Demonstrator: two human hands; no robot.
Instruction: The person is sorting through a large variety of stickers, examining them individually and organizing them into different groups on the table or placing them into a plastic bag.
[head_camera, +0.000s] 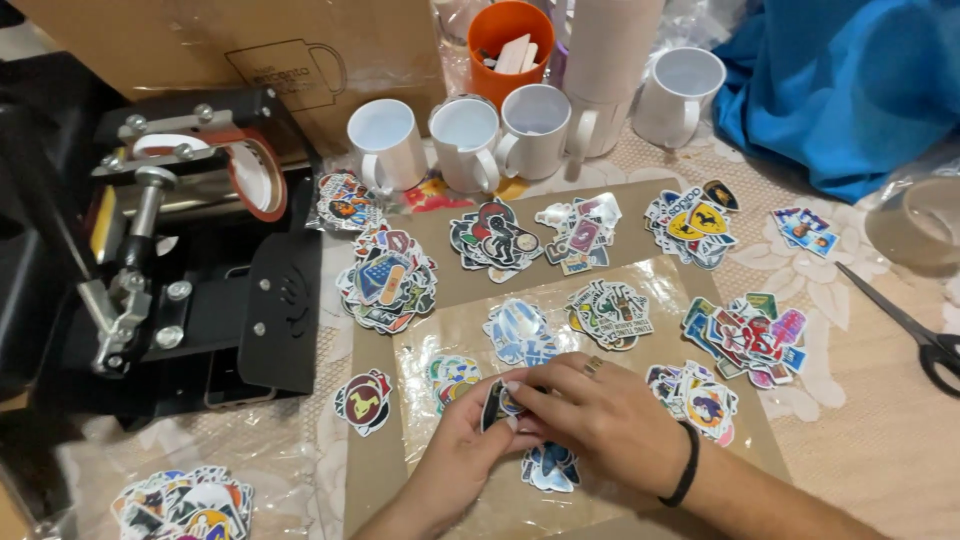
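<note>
My left hand and my right hand meet over a clear plastic sheet on a brown cardboard board. Together they pinch a small dark sticker between their fingertips. My right wrist wears a black band and one finger has a ring. Piles of colourful stickers lie around the hands: one pile just below them, one to the left, one above, and one to the right.
A black mug heat press stands at left. Several white mugs line the back, with an orange cup holding sticks. Black scissors and a tape roll lie at right, blue cloth behind. More sticker piles surround the board.
</note>
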